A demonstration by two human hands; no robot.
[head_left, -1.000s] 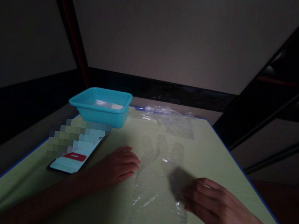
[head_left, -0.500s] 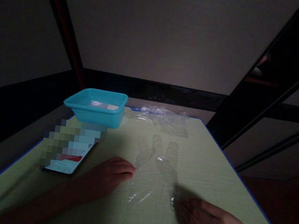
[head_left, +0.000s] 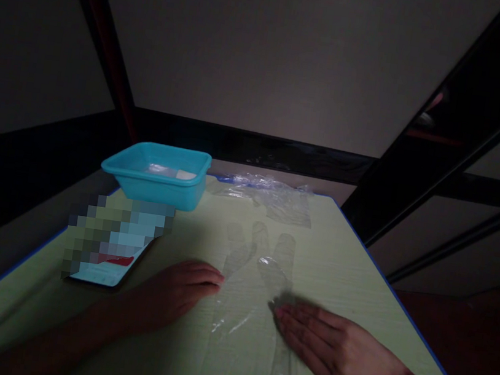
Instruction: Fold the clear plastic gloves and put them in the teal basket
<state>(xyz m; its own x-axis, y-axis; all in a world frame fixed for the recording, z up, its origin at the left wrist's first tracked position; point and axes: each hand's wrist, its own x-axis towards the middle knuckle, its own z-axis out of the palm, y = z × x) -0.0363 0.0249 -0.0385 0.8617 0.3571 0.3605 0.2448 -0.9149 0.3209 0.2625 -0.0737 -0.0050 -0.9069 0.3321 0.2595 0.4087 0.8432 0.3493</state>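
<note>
A clear plastic disposable glove (head_left: 243,335) lies spread on the pale table, its fingers pointing to the far side. My left hand (head_left: 186,290) rests at its left edge, with thumb and fingertips brought together on the film. From the right, my right hand (head_left: 325,344) reaches in with fingers stretched out and side by side. Its fingertips touch the glove's right side, below the finger part. The glove's near end has some creases and shiny folds.
Crumpled clear plastic (head_left: 276,197) lies along the table's far edge. A turquoise basket (head_left: 161,190) holding whitish items stands at the far left. Nearer is a phone (head_left: 103,272) with its screen lit and partly pixelated. A blue edge borders the table (head_left: 356,289).
My right hand has moved up and to the left along the glove's right side, and its fingers are straighter. My left hand stays at the left edge. The view has shifted slightly.
</note>
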